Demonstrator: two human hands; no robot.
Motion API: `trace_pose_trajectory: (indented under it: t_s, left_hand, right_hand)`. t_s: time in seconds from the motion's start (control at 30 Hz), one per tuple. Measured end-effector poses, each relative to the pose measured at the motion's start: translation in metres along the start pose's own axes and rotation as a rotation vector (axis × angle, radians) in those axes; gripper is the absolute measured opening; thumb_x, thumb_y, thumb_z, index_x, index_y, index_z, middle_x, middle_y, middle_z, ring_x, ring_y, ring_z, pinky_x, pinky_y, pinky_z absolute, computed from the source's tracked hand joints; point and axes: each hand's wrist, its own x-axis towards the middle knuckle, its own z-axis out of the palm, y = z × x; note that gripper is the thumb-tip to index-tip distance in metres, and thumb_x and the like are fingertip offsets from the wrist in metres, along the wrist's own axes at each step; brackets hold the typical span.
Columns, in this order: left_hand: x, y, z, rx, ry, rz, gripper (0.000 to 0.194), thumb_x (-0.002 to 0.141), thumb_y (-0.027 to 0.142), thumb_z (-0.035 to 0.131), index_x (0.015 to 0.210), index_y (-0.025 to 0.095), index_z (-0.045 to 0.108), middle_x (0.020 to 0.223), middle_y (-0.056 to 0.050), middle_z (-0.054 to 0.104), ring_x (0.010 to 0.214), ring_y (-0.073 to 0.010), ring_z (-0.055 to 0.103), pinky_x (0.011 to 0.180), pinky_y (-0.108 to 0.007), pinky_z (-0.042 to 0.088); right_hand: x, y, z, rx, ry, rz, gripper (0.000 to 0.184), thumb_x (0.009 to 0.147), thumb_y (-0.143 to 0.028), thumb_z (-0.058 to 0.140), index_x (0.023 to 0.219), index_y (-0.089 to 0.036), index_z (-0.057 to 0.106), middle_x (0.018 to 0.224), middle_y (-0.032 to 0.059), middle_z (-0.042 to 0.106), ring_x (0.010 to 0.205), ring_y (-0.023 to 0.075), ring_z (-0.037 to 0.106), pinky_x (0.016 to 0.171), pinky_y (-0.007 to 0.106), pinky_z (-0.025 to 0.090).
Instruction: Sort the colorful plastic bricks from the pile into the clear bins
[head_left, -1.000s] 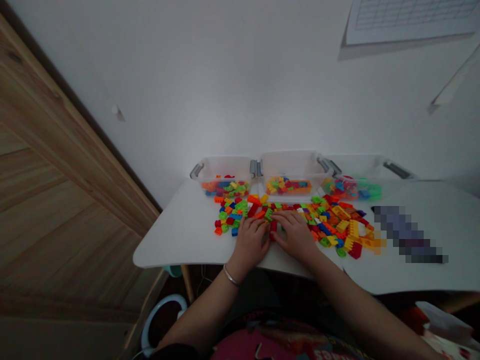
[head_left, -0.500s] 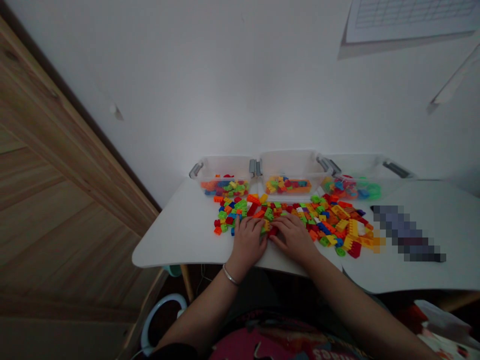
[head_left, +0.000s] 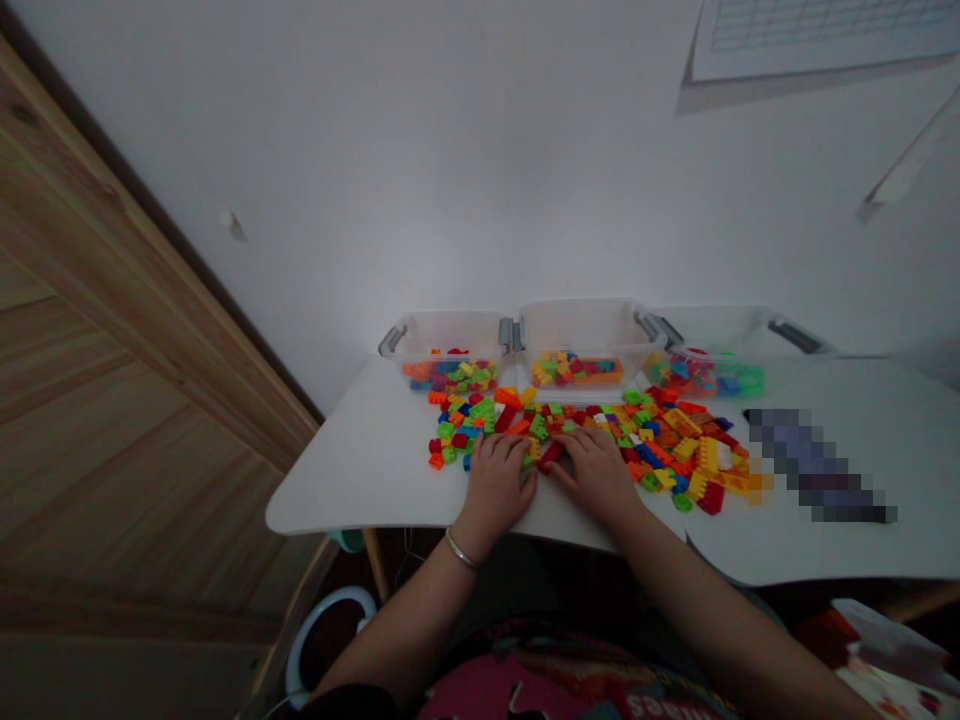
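My left hand (head_left: pixel 496 477) rests on the near edge of a spread of colourful toy building blocks (head_left: pixel 484 410), bracelet at the wrist. Its fingers are stretched forward and a little apart, and what lies under the palm is hidden. To its right, my right hand (head_left: pixel 598 470) has its thumb and index finger around a red building block (head_left: pixel 552 455). Between the two hands sits a yellow block (head_left: pixel 534 450), close to the left fingertips. Both hands are low on the white table (head_left: pixel 360 470).
Along the wall stand three clear bins: a left bin (head_left: pixel 450 330), a middle bin (head_left: pixel 585 322) and a right bin (head_left: pixel 720 335), each with plastic pieces inside. More blocks (head_left: pixel 682 450) pile up at the right. Beyond them lies a blurred-out dark object (head_left: pixel 817 465).
My right hand has shifted slightly right and away from the left hand. More of the red block shows between its thumb and index finger. The left hand has hardly moved.
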Motion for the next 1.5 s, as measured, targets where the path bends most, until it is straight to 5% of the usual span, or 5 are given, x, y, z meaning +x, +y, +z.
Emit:
trace_pose_trajectory:
  t_s: [0.67, 0.97, 1.13, 1.3, 1.5]
  left_hand:
    - [-0.001, -0.003, 0.004, 0.015, 0.020, 0.110, 0.031, 0.082, 0.033, 0.067, 0.112, 0.027, 0.065, 0.119, -0.006, 0.064, 0.116, -0.0279, 0.051, 0.111, -0.056, 0.033]
    - [0.000, -0.004, 0.005, 0.014, 0.014, 0.115, 0.031, 0.080, 0.027, 0.068, 0.111, 0.026, 0.065, 0.118, -0.006, 0.064, 0.115, -0.0277, 0.051, 0.109, -0.054, 0.036]
    - [0.001, -0.002, 0.003, 0.004, -0.007, 0.109, 0.031, 0.079, 0.024, 0.069, 0.109, 0.025, 0.066, 0.118, -0.005, 0.064, 0.114, -0.0274, 0.052, 0.108, -0.053, 0.036]
    - [0.002, -0.001, -0.001, -0.014, -0.052, 0.082, 0.032, 0.078, 0.021, 0.068, 0.110, 0.024, 0.066, 0.121, -0.006, 0.063, 0.115, -0.0277, 0.052, 0.108, -0.055, 0.036]
    - [0.002, -0.003, 0.001, -0.015, -0.059, 0.090, 0.031, 0.080, 0.020, 0.065, 0.111, 0.022, 0.066, 0.122, -0.008, 0.063, 0.115, -0.0282, 0.051, 0.105, -0.052, 0.041]
  right_hand:
    - [-0.001, 0.004, 0.002, 0.253, 0.050, -0.005, 0.030, 0.084, -0.029, 0.058, 0.113, -0.023, 0.064, 0.113, 0.0105, 0.067, 0.110, 0.0274, 0.060, 0.096, 0.049, 0.049]
    - [0.001, 0.006, -0.003, 0.530, 0.103, -0.022, 0.014, 0.084, -0.026, 0.056, 0.096, -0.024, 0.064, 0.101, 0.0069, 0.068, 0.100, 0.0226, 0.064, 0.091, 0.043, 0.053]
    - [0.006, 0.006, -0.009, 0.519, 0.095, 0.046, 0.021, 0.081, -0.027, 0.056, 0.101, -0.023, 0.062, 0.097, 0.0070, 0.068, 0.081, 0.0207, 0.065, 0.074, 0.038, 0.057]
    - [0.022, 0.012, -0.033, 0.508, 0.265, 0.099, 0.016, 0.081, -0.029, 0.057, 0.095, -0.022, 0.062, 0.093, 0.0067, 0.066, 0.078, 0.0198, 0.063, 0.070, 0.035, 0.055]
    - [0.067, 0.039, -0.065, 0.647, 0.646, 0.299, 0.016, 0.078, -0.032, 0.062, 0.089, -0.022, 0.055, 0.100, 0.0068, 0.061, 0.086, 0.0177, 0.061, 0.072, 0.032, 0.053]
